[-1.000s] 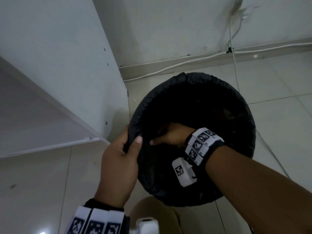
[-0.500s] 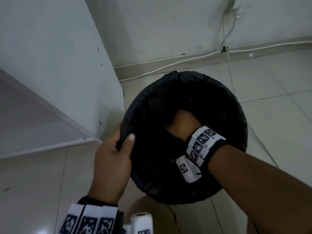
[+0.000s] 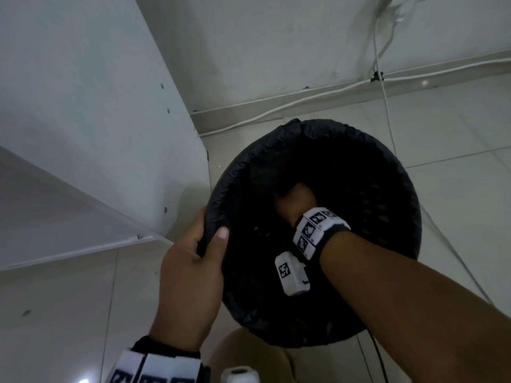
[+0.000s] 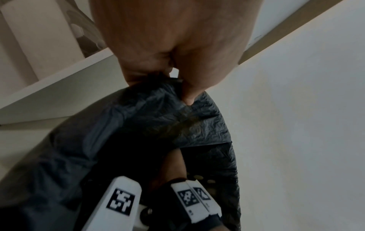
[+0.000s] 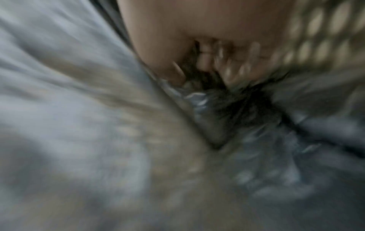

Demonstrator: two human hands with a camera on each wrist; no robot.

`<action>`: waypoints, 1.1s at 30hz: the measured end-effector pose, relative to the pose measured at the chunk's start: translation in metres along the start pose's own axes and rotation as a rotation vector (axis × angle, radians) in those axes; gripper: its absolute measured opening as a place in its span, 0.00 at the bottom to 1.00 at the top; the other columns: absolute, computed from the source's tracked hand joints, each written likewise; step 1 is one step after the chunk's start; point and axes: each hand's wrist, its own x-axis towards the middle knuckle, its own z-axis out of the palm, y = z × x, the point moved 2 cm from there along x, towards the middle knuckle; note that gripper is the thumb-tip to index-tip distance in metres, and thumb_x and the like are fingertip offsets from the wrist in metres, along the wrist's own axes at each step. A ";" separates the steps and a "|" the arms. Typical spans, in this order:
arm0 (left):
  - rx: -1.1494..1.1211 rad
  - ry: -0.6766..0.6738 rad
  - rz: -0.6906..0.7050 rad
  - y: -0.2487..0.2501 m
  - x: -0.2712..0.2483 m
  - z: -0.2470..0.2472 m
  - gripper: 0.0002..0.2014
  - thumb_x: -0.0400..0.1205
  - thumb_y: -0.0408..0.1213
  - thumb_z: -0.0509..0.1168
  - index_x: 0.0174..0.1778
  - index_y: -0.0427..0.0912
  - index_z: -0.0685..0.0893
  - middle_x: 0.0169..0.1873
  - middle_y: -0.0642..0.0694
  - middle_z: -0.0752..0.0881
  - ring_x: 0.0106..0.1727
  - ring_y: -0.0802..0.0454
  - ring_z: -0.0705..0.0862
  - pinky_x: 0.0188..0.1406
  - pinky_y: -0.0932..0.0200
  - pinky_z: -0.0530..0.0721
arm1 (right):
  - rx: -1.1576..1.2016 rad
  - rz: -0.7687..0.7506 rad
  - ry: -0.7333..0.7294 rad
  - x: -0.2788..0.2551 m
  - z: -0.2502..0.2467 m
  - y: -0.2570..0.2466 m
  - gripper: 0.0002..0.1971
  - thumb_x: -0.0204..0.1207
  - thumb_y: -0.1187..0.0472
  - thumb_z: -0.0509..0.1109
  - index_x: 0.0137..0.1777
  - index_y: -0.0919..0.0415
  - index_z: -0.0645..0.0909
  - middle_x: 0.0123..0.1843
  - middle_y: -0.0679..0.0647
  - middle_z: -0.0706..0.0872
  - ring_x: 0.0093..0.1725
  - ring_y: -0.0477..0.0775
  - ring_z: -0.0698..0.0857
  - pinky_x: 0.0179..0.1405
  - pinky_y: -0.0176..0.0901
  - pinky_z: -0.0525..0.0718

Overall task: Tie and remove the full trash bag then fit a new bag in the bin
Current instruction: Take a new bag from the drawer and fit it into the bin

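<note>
A round black mesh bin (image 3: 387,217) stands on the tiled floor, lined with a black bag (image 3: 276,142) folded over its rim. My left hand (image 3: 210,230) grips the near-left rim, thumb inside and fingers outside. In the left wrist view the left hand (image 4: 177,78) pinches crumpled black bag (image 4: 158,117) over the edge. My right hand (image 3: 296,200) reaches deep into the bin's middle, its fingers hidden below. The right wrist view is blurred: the right hand (image 5: 197,46) meets dark bag folds (image 5: 237,109), with mesh holes (image 5: 326,31) beside it.
A white cabinet panel (image 3: 83,106) stands close on the bin's left. A white cable (image 3: 304,106) runs along the baseboard behind, and a thin cord (image 3: 456,258) crosses the floor at the right. My knee (image 3: 249,355) is just below the bin.
My right hand has moved from near the left rim down into the middle of the bin. My left hand has kept its grip on the rim.
</note>
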 end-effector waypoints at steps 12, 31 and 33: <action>0.003 -0.028 -0.003 0.007 -0.003 0.008 0.19 0.89 0.37 0.62 0.70 0.66 0.84 0.57 0.68 0.90 0.61 0.68 0.87 0.63 0.57 0.85 | 0.135 0.043 -0.361 -0.022 0.008 -0.029 0.22 0.89 0.63 0.48 0.81 0.70 0.63 0.82 0.65 0.69 0.80 0.62 0.69 0.74 0.44 0.67; -0.083 0.040 -0.044 -0.010 0.023 0.002 0.15 0.90 0.38 0.61 0.71 0.53 0.84 0.59 0.57 0.91 0.60 0.57 0.89 0.60 0.53 0.87 | 0.409 0.140 0.093 -0.144 -0.141 0.066 0.25 0.76 0.50 0.73 0.70 0.55 0.73 0.64 0.62 0.84 0.59 0.64 0.85 0.59 0.64 0.86; -0.123 0.045 -0.068 -0.018 0.015 0.001 0.17 0.89 0.33 0.62 0.71 0.53 0.84 0.61 0.56 0.91 0.63 0.55 0.89 0.64 0.52 0.85 | 0.521 0.116 0.076 -0.145 -0.132 0.071 0.16 0.77 0.61 0.71 0.64 0.56 0.75 0.55 0.62 0.88 0.47 0.64 0.89 0.46 0.69 0.90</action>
